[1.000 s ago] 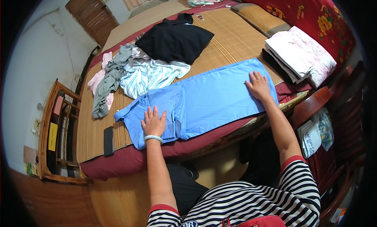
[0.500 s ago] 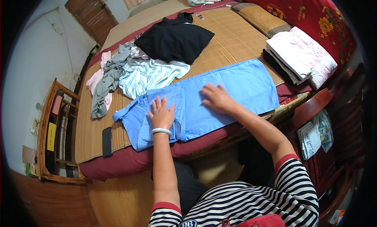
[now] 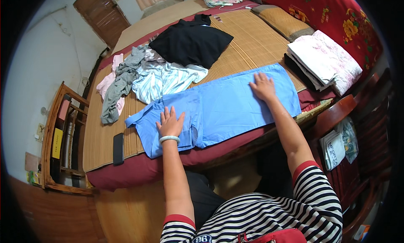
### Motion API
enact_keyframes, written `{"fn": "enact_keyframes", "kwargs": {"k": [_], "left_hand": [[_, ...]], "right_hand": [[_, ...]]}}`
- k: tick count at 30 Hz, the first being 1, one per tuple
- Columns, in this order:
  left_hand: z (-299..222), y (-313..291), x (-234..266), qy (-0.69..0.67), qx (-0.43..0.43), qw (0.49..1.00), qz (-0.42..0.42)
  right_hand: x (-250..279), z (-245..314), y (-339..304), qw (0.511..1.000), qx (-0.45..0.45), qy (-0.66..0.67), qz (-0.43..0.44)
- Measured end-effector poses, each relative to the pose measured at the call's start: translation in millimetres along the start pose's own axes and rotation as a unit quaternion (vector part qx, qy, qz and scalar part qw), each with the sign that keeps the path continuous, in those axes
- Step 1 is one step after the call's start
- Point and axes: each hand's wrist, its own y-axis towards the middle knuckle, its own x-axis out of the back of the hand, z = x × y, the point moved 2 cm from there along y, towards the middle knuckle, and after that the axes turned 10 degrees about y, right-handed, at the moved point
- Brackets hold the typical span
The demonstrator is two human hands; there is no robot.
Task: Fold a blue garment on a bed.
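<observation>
Both hands lie flat with spread fingers on a blue shirt [image 3: 227,110], holding nothing. Left hand [image 3: 170,123], with a pale bracelet [image 3: 169,138] on the wrist, presses the collar end; right hand [image 3: 263,86] presses the other end, well apart. This shirt is spread along the near edge of a bed [image 3: 248,41] covered by a woven mat. Just behind it are a striped garment [image 3: 168,79], a grey garment [image 3: 115,89] and a black shirt [image 3: 191,43]. A dark phone [image 3: 118,149] lies left of the shirt, and folded bedding [image 3: 326,62] lies to the right.
</observation>
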Motion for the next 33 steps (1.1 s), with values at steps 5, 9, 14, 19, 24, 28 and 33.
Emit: {"fn": "enact_keyframes", "kwargs": {"k": [5,9,14,19,24,28,33], "left_hand": [[23.1,-3.7,-0.5,0.014,0.038,0.999,0.000],[21.9,-4.5,-3.1,0.017,0.052,0.998,-0.023],[-19.0,-7.1,0.0,0.017,-0.005,0.999,-0.049],[-53.6,-16.7,-6.1,0.006,-0.131,0.991,-0.034],[-47.9,-16.7,-4.5,0.014,-0.134,0.991,-0.023],[-25.9,-15.2,-3.8,0.010,-0.089,0.996,-0.011],[12.4,-14.5,0.9,0.031,0.005,0.999,0.004]], "right_hand": [[22.4,-50.3,-2.8,0.990,-0.133,-0.044,-0.013],[25.7,-40.2,-12.2,0.991,-0.125,-0.047,-0.024],[5.9,21.4,-38.1,0.995,0.069,0.061,-0.034],[-6.7,121.8,-93.7,0.957,0.249,0.118,0.094],[-14.4,122.3,-90.5,0.944,0.298,0.097,0.100],[-6.9,87.1,-65.7,0.971,0.209,0.067,0.096],[3.6,26.2,-36.0,0.997,0.061,0.017,0.047]]}}
